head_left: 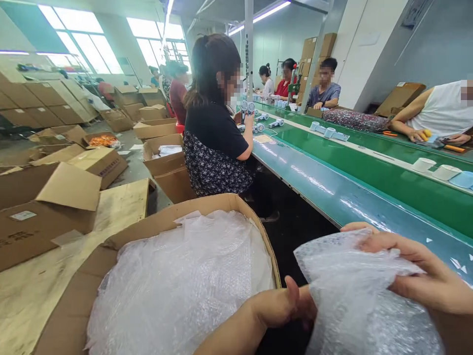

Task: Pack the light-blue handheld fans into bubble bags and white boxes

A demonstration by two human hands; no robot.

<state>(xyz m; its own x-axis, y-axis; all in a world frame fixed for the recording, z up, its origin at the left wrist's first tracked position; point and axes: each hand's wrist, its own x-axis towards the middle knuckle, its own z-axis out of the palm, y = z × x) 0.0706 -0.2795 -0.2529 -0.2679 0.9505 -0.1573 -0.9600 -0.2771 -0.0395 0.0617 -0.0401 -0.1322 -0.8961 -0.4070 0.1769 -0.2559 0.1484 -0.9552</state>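
A clear bubble wrap bag (354,291) hangs in front of me at the lower right, its upper edge crumpled. My right hand (417,261) is closed on that upper edge, with the thumb on the near side. Low beside the bag's left side is my left hand (284,305), thumb raised and apart from the fingers. Its fingertips reach the bag's edge and are partly hidden and blurred there. To the left, a large open cardboard box (236,199) is filled with a heap of bubble wrap bags (185,281).
A conveyor table (295,172) with a green belt runs along my right, carrying small white and blue items (328,132). A co-worker in a black top (218,133) sits ahead, holding a small device. Open cartons (48,202) and a wooden board (121,207) lie left.
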